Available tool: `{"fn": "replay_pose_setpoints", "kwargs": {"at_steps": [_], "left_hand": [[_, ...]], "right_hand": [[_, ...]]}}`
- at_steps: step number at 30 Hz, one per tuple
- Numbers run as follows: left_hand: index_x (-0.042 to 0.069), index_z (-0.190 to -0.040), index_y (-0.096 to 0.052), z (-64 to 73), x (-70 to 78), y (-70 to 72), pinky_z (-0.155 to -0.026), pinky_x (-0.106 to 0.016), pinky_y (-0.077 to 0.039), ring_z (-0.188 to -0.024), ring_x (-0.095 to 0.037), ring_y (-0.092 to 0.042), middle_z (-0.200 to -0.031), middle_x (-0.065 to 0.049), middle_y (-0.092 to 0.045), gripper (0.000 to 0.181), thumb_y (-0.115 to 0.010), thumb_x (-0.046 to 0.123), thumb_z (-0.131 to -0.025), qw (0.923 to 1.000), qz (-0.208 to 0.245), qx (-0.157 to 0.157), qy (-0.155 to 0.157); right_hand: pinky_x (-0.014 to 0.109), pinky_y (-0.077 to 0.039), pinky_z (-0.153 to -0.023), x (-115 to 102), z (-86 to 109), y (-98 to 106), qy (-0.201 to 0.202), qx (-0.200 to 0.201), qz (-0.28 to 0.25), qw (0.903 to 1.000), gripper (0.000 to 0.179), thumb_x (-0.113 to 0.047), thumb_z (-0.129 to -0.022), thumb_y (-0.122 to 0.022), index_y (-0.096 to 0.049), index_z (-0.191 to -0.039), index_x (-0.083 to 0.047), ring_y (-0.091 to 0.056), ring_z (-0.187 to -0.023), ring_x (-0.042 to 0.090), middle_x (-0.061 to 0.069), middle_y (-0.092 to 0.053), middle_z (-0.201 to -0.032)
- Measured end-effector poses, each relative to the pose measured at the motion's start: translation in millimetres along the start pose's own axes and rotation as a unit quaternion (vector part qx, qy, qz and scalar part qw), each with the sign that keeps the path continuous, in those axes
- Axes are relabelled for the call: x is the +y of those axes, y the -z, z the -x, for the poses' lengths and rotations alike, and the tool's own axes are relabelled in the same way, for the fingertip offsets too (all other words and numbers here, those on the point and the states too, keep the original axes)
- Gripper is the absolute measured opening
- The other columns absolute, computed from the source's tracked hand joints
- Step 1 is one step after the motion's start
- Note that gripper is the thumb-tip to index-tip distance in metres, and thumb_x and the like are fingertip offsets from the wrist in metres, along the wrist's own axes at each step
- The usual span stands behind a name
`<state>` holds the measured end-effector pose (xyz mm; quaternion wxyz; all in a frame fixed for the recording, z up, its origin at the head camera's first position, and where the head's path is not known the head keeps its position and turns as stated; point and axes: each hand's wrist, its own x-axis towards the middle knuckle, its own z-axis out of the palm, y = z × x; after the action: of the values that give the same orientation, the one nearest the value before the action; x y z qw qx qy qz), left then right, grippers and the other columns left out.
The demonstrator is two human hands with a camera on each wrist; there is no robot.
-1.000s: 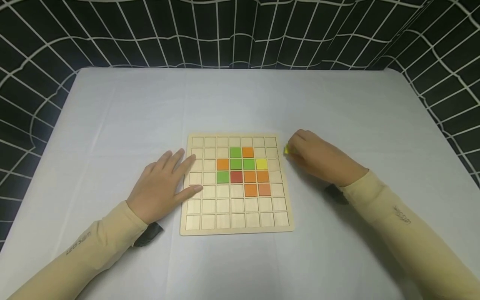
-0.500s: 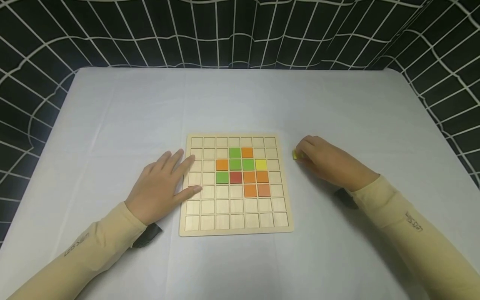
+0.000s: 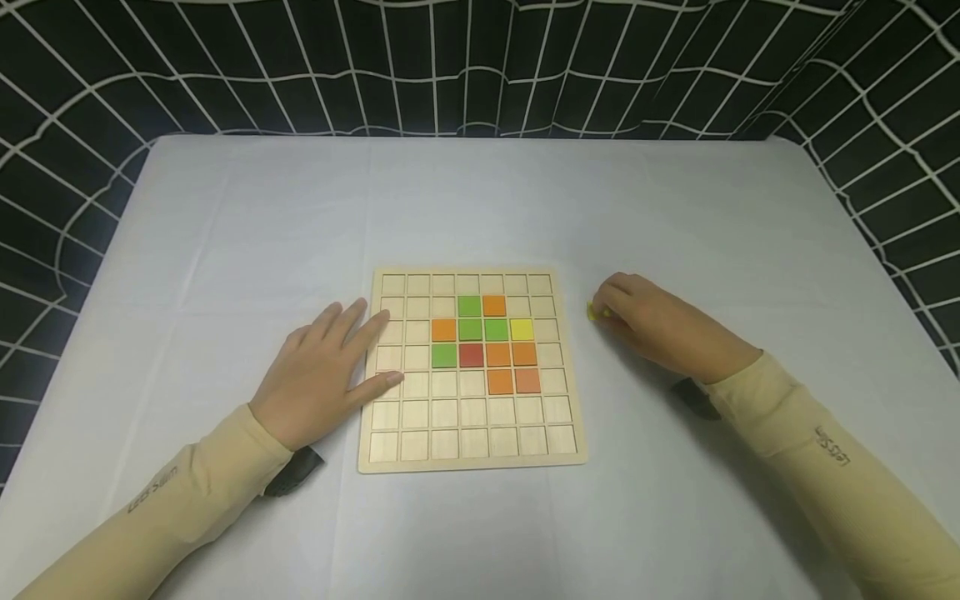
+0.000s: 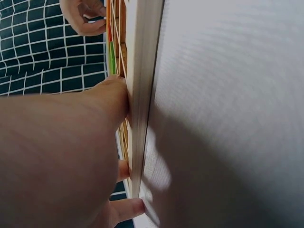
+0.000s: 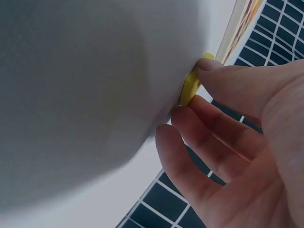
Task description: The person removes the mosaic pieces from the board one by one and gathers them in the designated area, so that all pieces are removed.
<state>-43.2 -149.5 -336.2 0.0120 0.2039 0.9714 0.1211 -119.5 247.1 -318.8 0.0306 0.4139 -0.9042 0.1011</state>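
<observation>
A square wooden grid board (image 3: pixel 472 462) lies on the table, with green, orange, red and yellow square tiles in its middle cells. My left hand (image 3: pixel 311 383) lies with fingers spread over the board's left edge, thumb and index fingertip on the outer cells. In the left wrist view the thumb (image 4: pixel 111 92) presses on the board's edge. To the right of the board, my right hand (image 3: pixel 648 321) pinches a small yellow piece (image 5: pixel 191 88) between thumb and fingertips, close over the cloth. Fingers hide most of that piece in the head view.
The table has a white cloth (image 3: pixel 480 200) with faint creases. Black fabric with a white grid (image 3: pixel 480 67) surrounds its back and sides. Dark wrist devices (image 3: pixel 295 471) sit under both sleeves.
My right hand has moved right and slightly nearer, away from the board, with the yellow piece in its fingers, then almost stopped. The left hand stays put.
</observation>
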Motion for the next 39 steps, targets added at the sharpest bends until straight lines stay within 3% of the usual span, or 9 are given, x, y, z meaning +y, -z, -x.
{"fn": "replay_pose_setpoints", "kwargs": {"at_steps": [11, 22, 30, 39], "left_hand": [[0.012, -0.147, -0.038, 2.0, -0.4, -0.8, -0.097, -0.061, -0.038, -0.134, -0.044, -0.035, -0.149, -0.019, -0.037, 0.073, -0.056, 0.055, -0.090, 0.9999, 0.004, -0.009, 0.008], [0.012, -0.147, -0.039, 2.6, -0.7, -1.1, -0.096, -0.062, -0.038, -0.134, -0.045, -0.036, -0.148, -0.020, -0.038, 0.073, -0.056, 0.054, -0.090, 1.0000, 0.000, -0.002, 0.007], [0.011, -0.147, -0.038, 2.3, -0.1, -0.4, -0.097, -0.061, -0.038, -0.134, -0.044, -0.035, -0.149, -0.019, -0.037, 0.073, -0.056, 0.054, -0.090, 1.0000, 0.002, -0.005, 0.005], [0.012, -0.147, -0.037, 1.6, 1.4, -0.1, -0.098, -0.061, -0.037, -0.135, -0.044, -0.034, -0.149, -0.019, -0.037, 0.073, -0.056, 0.054, -0.090, 0.9999, 0.004, -0.007, 0.009]], "right_hand": [[0.035, -0.052, -0.080, -3, 1.7, 0, -0.015, -0.006, 0.002, 0.9999, 0.029, 0.014, -0.077, -0.068, -0.059, -0.097, -0.005, -0.057, -0.094, 0.021, 0.005, -0.059, -0.098], [0.036, -0.053, -0.080, -7, -3.6, 6, -0.021, -0.010, 0.025, 0.9994, 0.020, -0.004, -0.082, -0.073, -0.062, -0.099, -0.006, -0.059, -0.094, 0.021, 0.006, -0.061, -0.098], [0.036, -0.051, -0.079, -15, -19.9, 10, -0.002, -0.002, 0.020, 0.9998, 0.018, -0.005, -0.085, -0.069, -0.059, -0.100, -0.005, -0.055, -0.089, 0.021, 0.005, -0.059, -0.096], [0.032, -0.049, -0.074, -32, -52.3, 11, 0.022, -0.004, 0.012, 0.9997, 0.015, -0.015, -0.089, -0.068, -0.059, -0.100, -0.008, -0.054, -0.083, 0.019, 0.002, -0.058, -0.090]]}}
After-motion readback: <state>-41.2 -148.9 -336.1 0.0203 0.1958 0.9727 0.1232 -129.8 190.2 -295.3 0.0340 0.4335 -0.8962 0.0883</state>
